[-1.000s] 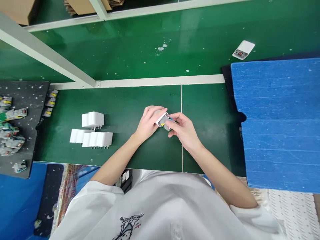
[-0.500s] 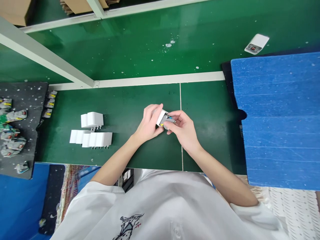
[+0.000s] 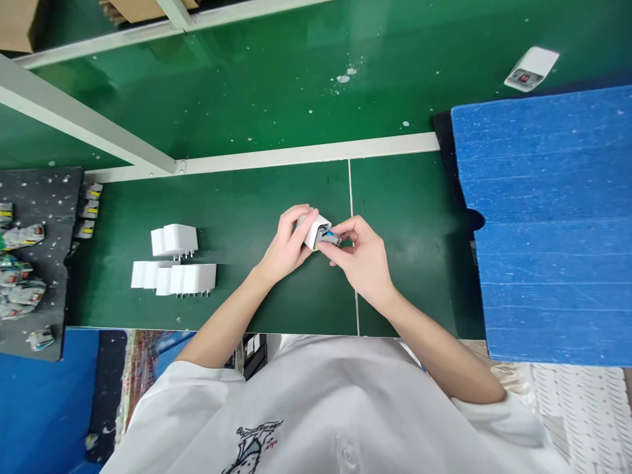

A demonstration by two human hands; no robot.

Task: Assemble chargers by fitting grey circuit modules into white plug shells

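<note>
Now the insert (image 3: 330,237) has been turned more edge-on, jutting unseated from the shell (image 3: 315,231). Shell gripped by left hand (image 3: 286,242), insert pinched by right hand (image 3: 364,255).

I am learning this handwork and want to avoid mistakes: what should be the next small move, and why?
Probably the right hand should gently push the grey insert deeper into the white housing: the insert appears lined up with the open end but partly outside it, and the left hand holds the housing.
</note>
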